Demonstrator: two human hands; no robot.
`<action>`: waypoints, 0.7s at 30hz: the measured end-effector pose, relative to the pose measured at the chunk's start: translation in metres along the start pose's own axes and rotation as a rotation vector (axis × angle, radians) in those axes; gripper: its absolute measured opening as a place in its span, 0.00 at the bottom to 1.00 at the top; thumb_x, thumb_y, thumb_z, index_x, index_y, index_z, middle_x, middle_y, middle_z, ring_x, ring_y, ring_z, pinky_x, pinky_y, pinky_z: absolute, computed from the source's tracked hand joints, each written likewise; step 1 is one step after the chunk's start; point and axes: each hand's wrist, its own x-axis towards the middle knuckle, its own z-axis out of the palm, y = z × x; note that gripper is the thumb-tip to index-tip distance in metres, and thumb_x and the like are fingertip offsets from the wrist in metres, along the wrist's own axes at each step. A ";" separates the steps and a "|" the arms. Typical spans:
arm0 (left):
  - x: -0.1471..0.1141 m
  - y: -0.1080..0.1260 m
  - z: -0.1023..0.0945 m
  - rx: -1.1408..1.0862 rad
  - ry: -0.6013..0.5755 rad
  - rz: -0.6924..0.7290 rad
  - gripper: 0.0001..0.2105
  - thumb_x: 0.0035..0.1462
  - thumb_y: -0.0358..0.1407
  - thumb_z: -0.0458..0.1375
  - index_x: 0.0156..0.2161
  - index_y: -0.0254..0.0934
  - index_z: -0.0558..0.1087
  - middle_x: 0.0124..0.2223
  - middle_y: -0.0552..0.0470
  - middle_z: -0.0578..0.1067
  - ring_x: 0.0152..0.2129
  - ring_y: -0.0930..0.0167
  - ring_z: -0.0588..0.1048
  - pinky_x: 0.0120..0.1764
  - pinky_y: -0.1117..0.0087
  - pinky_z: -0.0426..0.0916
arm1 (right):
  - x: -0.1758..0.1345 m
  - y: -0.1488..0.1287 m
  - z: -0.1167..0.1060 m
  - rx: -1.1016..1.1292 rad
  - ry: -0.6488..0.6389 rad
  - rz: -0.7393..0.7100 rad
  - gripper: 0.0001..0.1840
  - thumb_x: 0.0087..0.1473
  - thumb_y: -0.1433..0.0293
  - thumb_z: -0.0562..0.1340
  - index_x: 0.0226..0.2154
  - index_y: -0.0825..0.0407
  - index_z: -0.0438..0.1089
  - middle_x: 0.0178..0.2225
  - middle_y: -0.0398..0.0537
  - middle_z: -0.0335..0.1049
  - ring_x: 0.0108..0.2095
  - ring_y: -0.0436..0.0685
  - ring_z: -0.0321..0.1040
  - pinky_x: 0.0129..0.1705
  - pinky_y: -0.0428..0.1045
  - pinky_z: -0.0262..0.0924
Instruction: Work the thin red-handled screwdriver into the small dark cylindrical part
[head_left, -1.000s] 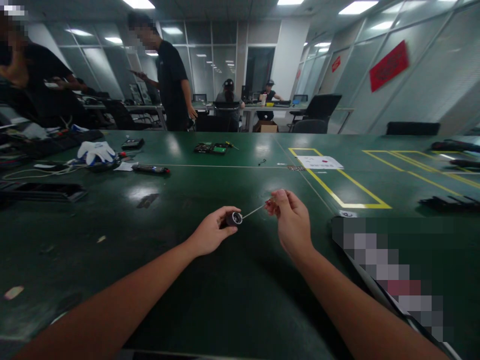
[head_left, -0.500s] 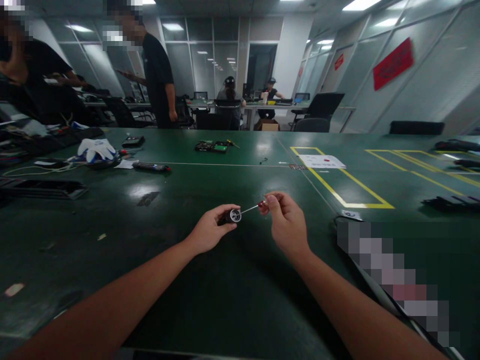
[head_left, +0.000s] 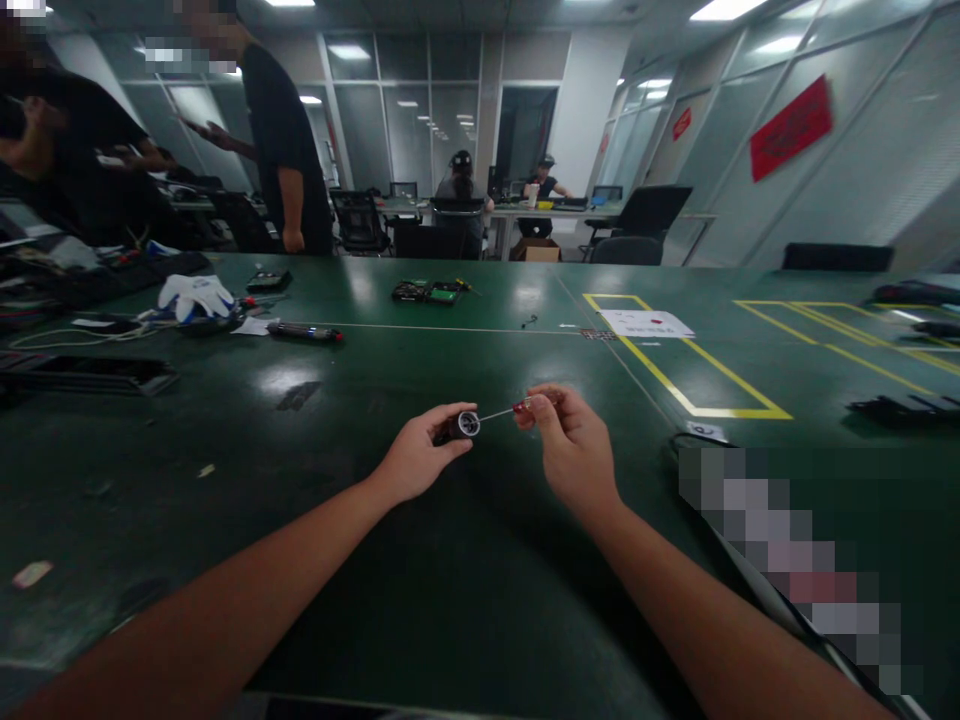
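Between the thumb and fingers of my left hand [head_left: 420, 455] is a small dark cylindrical part [head_left: 466, 425] with a pale metal ring at its end, facing right. My left hand is closed around its body, so most of it is hidden. My right hand [head_left: 574, 440] pinches the red handle of a screwdriver [head_left: 496, 413]. The thin shaft points left, and its tip reaches the ringed end of the part. Whether the tip sits inside a screw cannot be made out. Both hands are above the green table [head_left: 450, 600].
White gloves [head_left: 196, 297], a dark pen-shaped tool [head_left: 304, 332] and a black tray-like case [head_left: 90, 372] lie at the left. Farther back is a green circuit board [head_left: 442, 292]. A paper sheet [head_left: 649, 323] lies by yellow tape [head_left: 735, 411]. People stand beyond the table.
The screwdriver shaft lies slightly flatter, and the part's ringed end has shifted a little up and left. Both hands keep their hold. A person standing at the back left has moved left.
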 end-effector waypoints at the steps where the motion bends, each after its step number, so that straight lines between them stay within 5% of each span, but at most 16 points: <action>1: 0.000 -0.001 0.000 0.010 0.000 0.002 0.25 0.55 0.29 0.65 0.59 0.39 0.74 0.57 0.43 0.75 0.54 0.62 0.74 0.61 0.54 0.63 | 0.000 0.000 0.000 0.008 -0.017 0.004 0.13 0.64 0.58 0.60 0.42 0.49 0.70 0.28 0.43 0.73 0.28 0.54 0.71 0.34 0.52 0.66; 7: 0.000 0.003 -0.002 0.083 0.022 0.024 0.25 0.56 0.30 0.65 0.59 0.39 0.74 0.56 0.43 0.75 0.54 0.62 0.74 0.61 0.54 0.63 | -0.005 0.002 0.000 0.088 -0.145 -0.018 0.12 0.63 0.58 0.61 0.44 0.46 0.68 0.28 0.40 0.69 0.28 0.53 0.67 0.32 0.50 0.62; 12: -0.002 0.006 -0.003 0.208 0.006 0.078 0.24 0.57 0.30 0.65 0.59 0.42 0.74 0.57 0.46 0.75 0.54 0.62 0.73 0.61 0.55 0.63 | -0.008 -0.001 0.001 -0.063 -0.059 -0.028 0.21 0.67 0.53 0.55 0.33 0.48 0.73 0.25 0.42 0.68 0.27 0.53 0.64 0.32 0.50 0.59; 21: -0.002 0.012 -0.002 0.358 0.037 0.088 0.24 0.58 0.29 0.64 0.60 0.41 0.74 0.57 0.46 0.75 0.55 0.62 0.72 0.61 0.56 0.62 | -0.004 0.001 0.006 -0.064 0.006 0.033 0.17 0.63 0.55 0.59 0.37 0.50 0.74 0.30 0.47 0.75 0.30 0.56 0.71 0.37 0.53 0.67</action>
